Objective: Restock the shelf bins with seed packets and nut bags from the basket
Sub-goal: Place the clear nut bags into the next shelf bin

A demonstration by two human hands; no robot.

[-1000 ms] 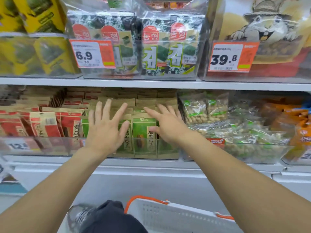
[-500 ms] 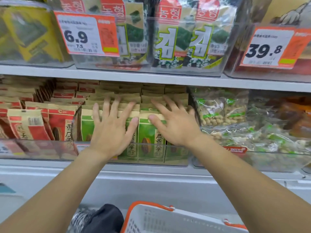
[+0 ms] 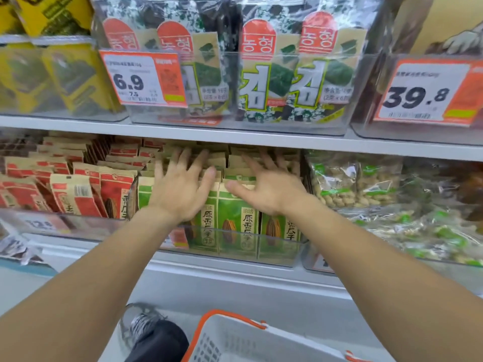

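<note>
Green-and-tan paper seed packets [image 3: 236, 220] stand in upright rows inside the clear plastic bin [image 3: 277, 253] on the lower shelf, right in the middle. Both hands are on them. The left hand [image 3: 183, 188] lies flat across the tops of the left rows, fingers spread wide and straight, reaching toward the back of the bin, gripping nothing. The right hand [image 3: 271, 189] presses on the rows just beside it, fingers splayed and straight too, thumb pointing in toward the left hand, nothing pinched. The fingertips of both are blurred, so exactly which packets they touch I can't tell.

To the left, in the neighbouring clear bin, red-and-cream seed packets [image 3: 78, 189] lean in loose rows. To the right, transparent bags of pale nuts with green labels [image 3: 350, 178] are heaped in another clear bin.

Above, on the upper grey shelf [image 3: 235, 138], sit dark green seaweed packs with red arched labels [image 3: 287, 74], with an orange-and-white price tag reading 6.9 [image 3: 142, 78] clipped on the front. Yellow packs [image 3: 60, 71] fill the bin to the left, and a second orange tag reading 39.8 [image 3: 431, 94] hangs at the right.

Down at the bottom, the white plastic basket with an orange rim [image 3: 227, 338] waits below the arms, next to a dark trouser knee [image 3: 159, 343] and a grey shoe [image 3: 141, 322].
</note>
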